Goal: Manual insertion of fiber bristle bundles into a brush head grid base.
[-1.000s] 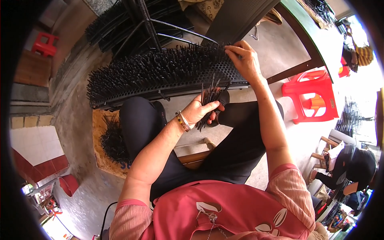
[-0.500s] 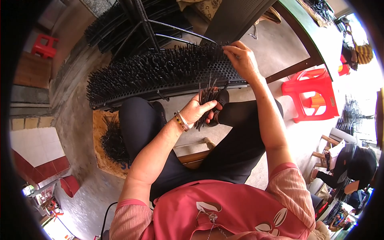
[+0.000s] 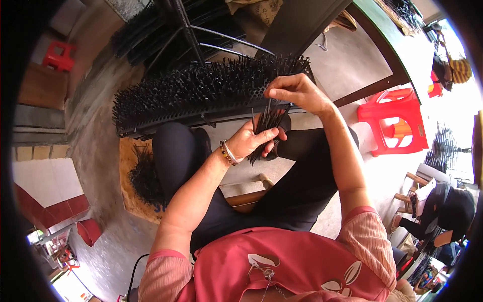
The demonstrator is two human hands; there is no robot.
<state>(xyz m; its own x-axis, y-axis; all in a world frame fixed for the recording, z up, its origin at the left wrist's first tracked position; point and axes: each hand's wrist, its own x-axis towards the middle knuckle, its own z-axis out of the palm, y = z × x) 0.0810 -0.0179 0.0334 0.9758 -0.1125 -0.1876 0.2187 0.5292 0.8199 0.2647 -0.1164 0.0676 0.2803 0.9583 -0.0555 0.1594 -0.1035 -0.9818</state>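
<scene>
My left hand (image 3: pixel 247 141) is closed around a loose bundle of thin black strips (image 3: pixel 271 119), held over the gap between my knees. Just above it, my right hand (image 3: pixel 303 95) pinches, thumb against forefinger, at the upper end of a black strip by the bundle. Beyond both hands lies a long black perforated rack (image 3: pixel 188 120), its holes densely filled with upright black strips (image 3: pixel 186 90). My right hand covers part of the rack's near right edge. Whether the pinched strip is clear of the bundle is hard to make out.
On the floor by my left knee, more black strips (image 3: pixel 143 173) lie on a wooden board (image 3: pixel 130 194). A black metal frame (image 3: pixel 188 35) stands behind the rack. To the right are a red plastic stool (image 3: pixel 370 113) and a green-topped table (image 3: pixel 385 43); a red bucket (image 3: pixel 88 232) sits at left.
My right hand has come from the strips at the rack's right end down and toward me, to the top of the bundle. My left hand stays nearly in place with the bundle.
</scene>
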